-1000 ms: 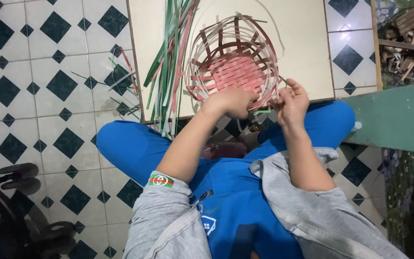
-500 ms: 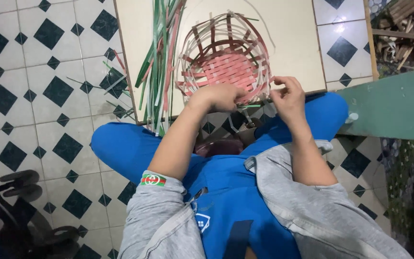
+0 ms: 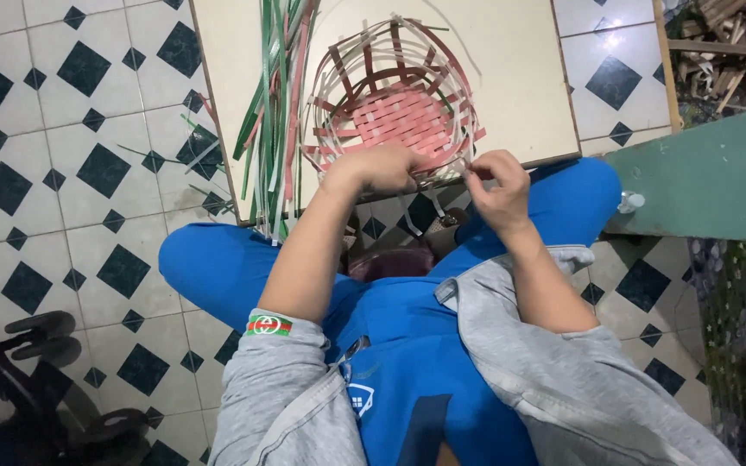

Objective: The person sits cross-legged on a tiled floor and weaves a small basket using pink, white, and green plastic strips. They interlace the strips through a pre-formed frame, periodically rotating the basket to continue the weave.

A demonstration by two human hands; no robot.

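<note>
**Two hands at the near rim of a half-woven basket**

A floor of white tiles set with dark diamonds (image 3: 62, 173) fills the left side of the view, and the person sits on it with legs in blue trousers (image 3: 218, 267) spread to either side. A low pale desk (image 3: 511, 78) stands in front of the knees. To the right runs a green painted ledge (image 3: 710, 181), with scrap wood (image 3: 727, 34) piled beyond it.

On the desk, near its front edge, stands the basket (image 3: 395, 108): a flat base woven of pink strips, with red and white uprights bending up around it and a few rounds of pale strip woven through them. Just left of it lies a loose bundle of strips (image 3: 274, 112), green, white and red, hanging over the desk's front edge.

The left hand (image 3: 377, 168) is curled closed over the near rim of the basket, gripping it. The right hand (image 3: 498, 185) is just beside the rim on the right, fingers pinched together on a thin pale strip that is too small to see clearly.
</note>
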